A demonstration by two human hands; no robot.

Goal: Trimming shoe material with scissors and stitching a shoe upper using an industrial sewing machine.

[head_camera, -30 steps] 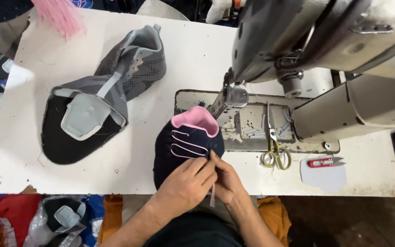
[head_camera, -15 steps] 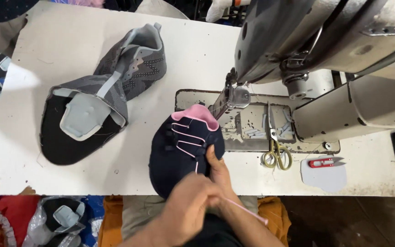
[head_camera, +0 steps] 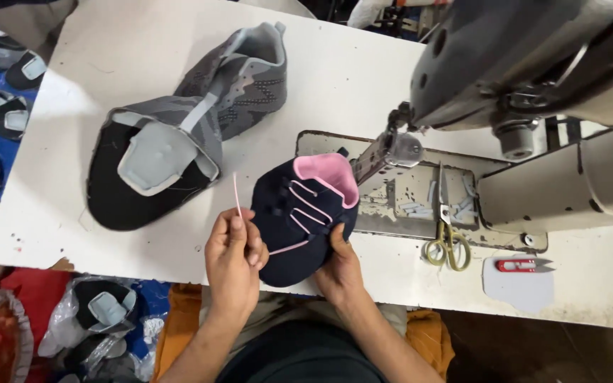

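The navy fabric shoe upper with a pink lining and pink laces (head_camera: 305, 216) lay at the near edge of the white surface (head_camera: 349, 78), its pink collar just beside the needle end of the grey industrial sewing machine (head_camera: 533, 64); the left hand (head_camera: 234, 255), left of the navy upper, had its fingertips pressed together on the thin pink lace end (head_camera: 236, 195), which stood up from the pinch and ran back across the upper's near part; the right hand (head_camera: 338, 266) cupped the upper's near right edge, thumb lying on the dark fabric and fingers tucked beneath it, closed on the upper. Left of the navy upper and well apart from it, a stack of grey knit shoe uppers with pale grey tongues (head_camera: 179, 135) rested on the surface, one with a black toe part nearest the left hand. Right of the navy upper, on the machine's worn metal plate (head_camera: 420, 206), lay yellow-handled scissors (head_camera: 447, 237); farther right, on a small pale patch of the surface, lay red thread snips (head_camera: 525, 265). Left of the surface, on the floor, more grey shoe pieces (head_camera: 1, 113) lay scattered on blue.
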